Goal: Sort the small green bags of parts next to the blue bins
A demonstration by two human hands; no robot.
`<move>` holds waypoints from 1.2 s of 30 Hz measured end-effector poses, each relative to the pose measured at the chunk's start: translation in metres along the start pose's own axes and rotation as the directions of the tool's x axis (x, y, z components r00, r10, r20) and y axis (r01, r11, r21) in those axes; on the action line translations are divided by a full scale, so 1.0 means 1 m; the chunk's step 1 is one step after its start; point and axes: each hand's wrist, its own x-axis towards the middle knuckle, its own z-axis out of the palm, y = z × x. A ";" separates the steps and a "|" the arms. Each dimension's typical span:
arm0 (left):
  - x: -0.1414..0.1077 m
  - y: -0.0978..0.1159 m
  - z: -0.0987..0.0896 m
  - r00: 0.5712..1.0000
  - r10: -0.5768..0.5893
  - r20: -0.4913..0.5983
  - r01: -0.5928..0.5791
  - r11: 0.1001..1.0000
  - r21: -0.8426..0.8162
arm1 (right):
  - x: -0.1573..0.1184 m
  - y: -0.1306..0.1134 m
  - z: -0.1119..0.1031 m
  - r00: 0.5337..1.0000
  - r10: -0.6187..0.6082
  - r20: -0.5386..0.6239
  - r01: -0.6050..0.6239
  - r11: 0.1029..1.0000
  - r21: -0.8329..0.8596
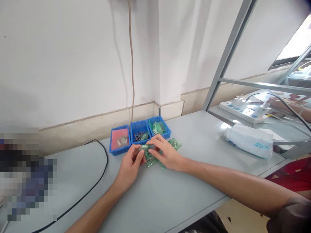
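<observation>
My left hand and my right hand meet in front of three blue bins, both pinching a small green-tinted plastic bag with small pieces inside. Another green bag lies partly behind my right hand. The left bin holds something pink and a clear bag of small parts. In the middle bin are dark screws or pins and a small green bag. Several green bags fill part of the right bin.
A black cable curves over the grey table at the left. To the right lie a white plastic packet and a metal frame. Beyond it, another person's arm shows near a white device.
</observation>
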 end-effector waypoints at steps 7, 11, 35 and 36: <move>0.000 0.002 -0.001 1.000 -0.004 -0.012 0.004 0.999 0.035 | 0.000 -0.003 -0.002 0.998 0.040 -0.040 -0.040 0.999 0.008; 0.000 -0.001 0.000 1.000 -0.002 -0.025 0.003 0.999 0.050 | 0.000 -0.004 -0.001 0.997 -0.053 -0.061 0.051 0.998 -0.024; -0.010 0.001 0.005 0.933 0.329 0.147 -0.345 0.695 0.631 | 0.013 0.015 -0.011 0.924 0.309 -0.225 -0.202 0.895 0.397; -0.010 0.001 0.006 0.930 0.334 0.152 -0.351 0.684 0.639 | 0.013 0.016 -0.011 0.926 0.306 -0.220 -0.193 0.887 0.420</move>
